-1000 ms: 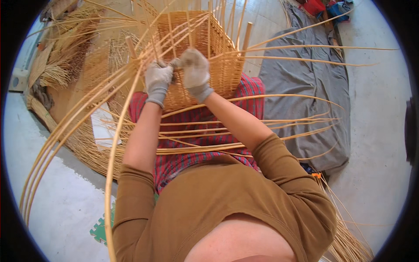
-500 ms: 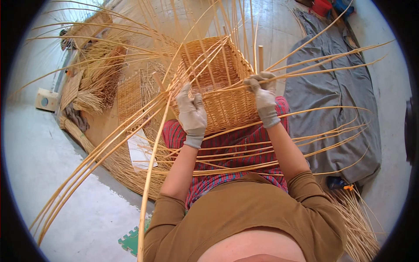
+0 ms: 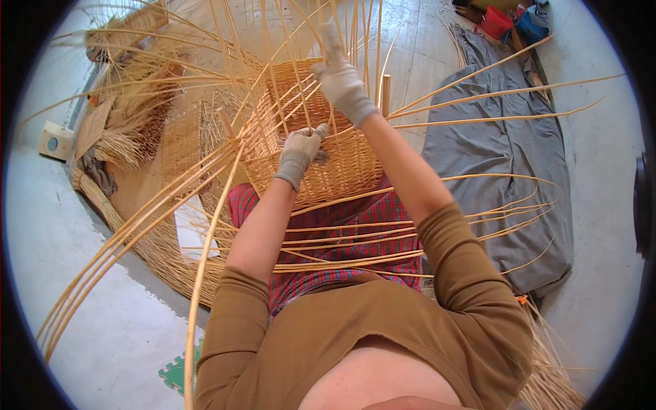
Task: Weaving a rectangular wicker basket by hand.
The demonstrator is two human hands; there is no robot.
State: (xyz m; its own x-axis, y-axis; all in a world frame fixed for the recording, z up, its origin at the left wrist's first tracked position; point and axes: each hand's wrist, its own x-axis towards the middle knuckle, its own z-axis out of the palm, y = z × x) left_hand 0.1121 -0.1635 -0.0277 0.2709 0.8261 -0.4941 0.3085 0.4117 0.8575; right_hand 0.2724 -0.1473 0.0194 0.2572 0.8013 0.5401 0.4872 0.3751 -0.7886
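Note:
A rectangular wicker basket [image 3: 335, 174], partly woven, rests against my lap with its opening tilted away from me. Long wicker rods [image 3: 283, 102] rise from its rim and fan out on both sides. My left hand [image 3: 303, 150], in a pale work glove, is closed at the near rim, thumb and fingers pinching the foot of an upright wicker rod. Over the basket's opening, my gloved right hand [image 3: 343, 85] reaches up among the upright rods, its thumb apart and fingers stretched upward. Motion blurs its fingertips. Thick wooden sticks [image 3: 386, 96] stand at the basket's near corners.
Grey cloth [image 3: 499, 143] covers something long on the right. Bundles of wicker [image 3: 130, 130] and a woven panel [image 3: 181, 140] lie on the left. A white sheet [image 3: 195, 229] sits beside my leg. Red and blue containers [image 3: 495, 24] stand at the far right. Long rods arch across my lap.
My right hand has left the right end of the near rim and moved up and left over the opening. My left hand has shifted right along the rim to an upright rod.

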